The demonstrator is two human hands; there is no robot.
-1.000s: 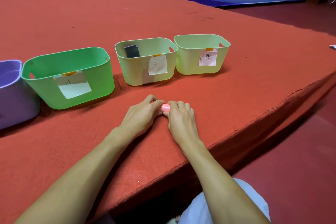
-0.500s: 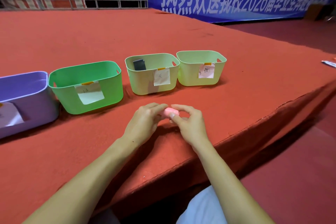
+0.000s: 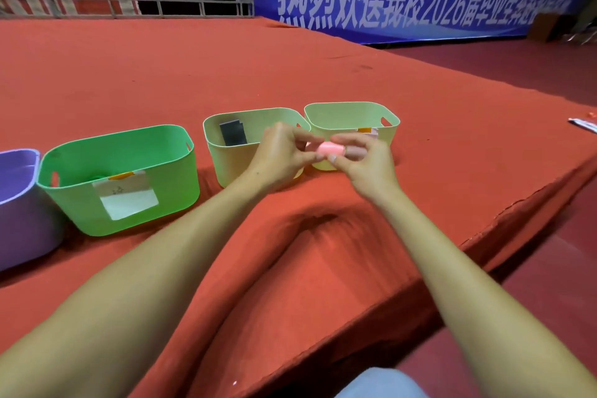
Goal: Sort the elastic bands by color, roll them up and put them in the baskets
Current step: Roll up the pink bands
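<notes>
Pink band roll (image 3: 329,149): a short, tightly wound pink cylinder, held in the air between the two hands, pinched at both ends.
Left hand (image 3: 280,154): fingertips and thumb pinch the left end of the roll; the other fingers curl loosely behind.
Right hand (image 3: 361,162): thumb below and forefinger above grip the right end; the remaining fingers fold in under it.
Change: a second ago both hands pressed the roll down on the red cloth (image 3: 290,74) near the table edge; now they have lifted it clear and carried it forward, so it hangs in front of the two pale baskets.
Meaning for the task: rolling looks finished, and I judge the step in hand to be the drop into a basket.
Pale basket beyond the right fingers (image 3: 352,111): its pink label (image 3: 373,132) is mostly hidden by the hand; likely the matching one.
Pale basket behind the left fingers (image 3: 248,119): a dark rolled band (image 3: 232,137) leans on its inner back wall; its label is covered.
Green basket (image 3: 119,178): well left of the left hand; white paper label (image 3: 127,197) fixed with orange tape, handwriting too faint to read.
Purple basket (image 3: 16,203): farthest left, cut by the frame.
Blue banner (image 3: 420,3): white Chinese text, "热烈欢送我校2026届毕业生" legible, the rest blurred.
</notes>
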